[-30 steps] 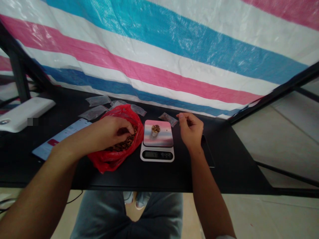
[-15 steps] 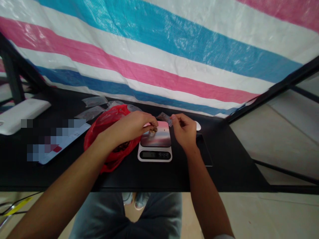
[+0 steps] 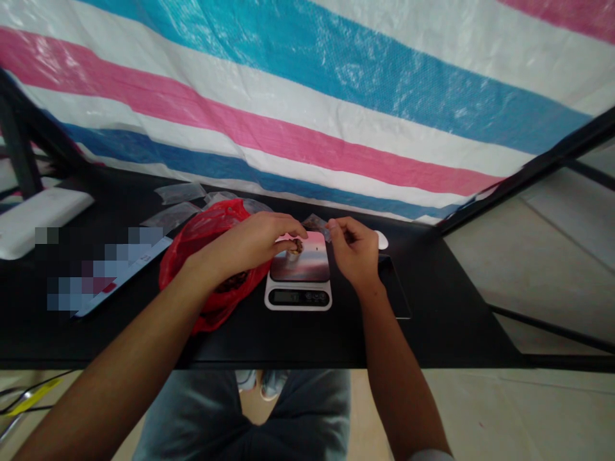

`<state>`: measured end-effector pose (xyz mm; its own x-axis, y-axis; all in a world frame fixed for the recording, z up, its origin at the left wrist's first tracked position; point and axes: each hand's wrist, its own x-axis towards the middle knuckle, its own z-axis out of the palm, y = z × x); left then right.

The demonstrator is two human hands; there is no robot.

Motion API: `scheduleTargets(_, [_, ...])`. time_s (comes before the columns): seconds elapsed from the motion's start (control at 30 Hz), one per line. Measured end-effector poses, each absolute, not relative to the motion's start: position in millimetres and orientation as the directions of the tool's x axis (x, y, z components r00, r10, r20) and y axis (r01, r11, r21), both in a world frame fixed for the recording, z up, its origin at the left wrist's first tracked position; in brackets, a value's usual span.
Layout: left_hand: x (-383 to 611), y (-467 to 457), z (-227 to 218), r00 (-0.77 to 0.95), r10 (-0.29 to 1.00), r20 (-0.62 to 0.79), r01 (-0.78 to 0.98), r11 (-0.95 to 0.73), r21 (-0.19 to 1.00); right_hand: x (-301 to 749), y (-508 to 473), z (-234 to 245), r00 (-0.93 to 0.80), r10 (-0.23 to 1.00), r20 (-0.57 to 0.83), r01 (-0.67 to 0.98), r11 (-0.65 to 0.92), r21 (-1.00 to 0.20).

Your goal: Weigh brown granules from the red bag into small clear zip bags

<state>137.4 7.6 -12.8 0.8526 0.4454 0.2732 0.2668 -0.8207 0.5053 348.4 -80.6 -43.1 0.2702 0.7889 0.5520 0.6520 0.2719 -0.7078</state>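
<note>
So the small clear cup [image 3: 293, 255] heaped with brown bits [image 3: 296, 246] sits on the white digital scale [image 3: 312, 266] with the shiny flat plate, probably so its weight bears on the plate. Left hand [image 3: 267, 238] is right over it, grip parted, nothing clearly held. The open red plastic bag [image 3: 214, 317] is just beside, looks like for a short reach. Right hand [image 3: 355, 250] has curled fingers near the little clear packet [image 3: 316, 221]; can't tell if its grip holds anything.
</note>
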Motion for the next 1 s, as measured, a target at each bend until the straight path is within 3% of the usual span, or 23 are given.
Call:
scheduleTargets(0.17, [134,8,-15,0.855,0.434,0.284,0.25,-0.825,0.508,347,-81,-41,0.259,0.791,0.555,0.651,0.282,-0.705])
scheduleTargets(0.37, [106,3,3,0.795,0.522,0.309,0.354,-0.813,0.462,346,-81,-42,0.263,0.8,0.54,0.657,0.261,-0.707])
scheduleTargets(0.43, [91,2,7,0.792,0.556,0.252,0.414,-0.793,0.446,346,-81,-43,0.259,0.802,0.538,0.66,0.26,-0.705])
scheduleTargets(0.63, [57,5,-15,0.742,0.658,-0.127,0.639,-0.638,0.429,345,-80,-45,0.238,0.811,0.534,0.655,0.271,-0.705])
scheduleTargets(1.0, [58,-1,-26,0.762,0.639,-0.105,0.615,-0.661,0.431,344,-80,-47,0.204,0.83,0.519,0.678,0.263,-0.687])
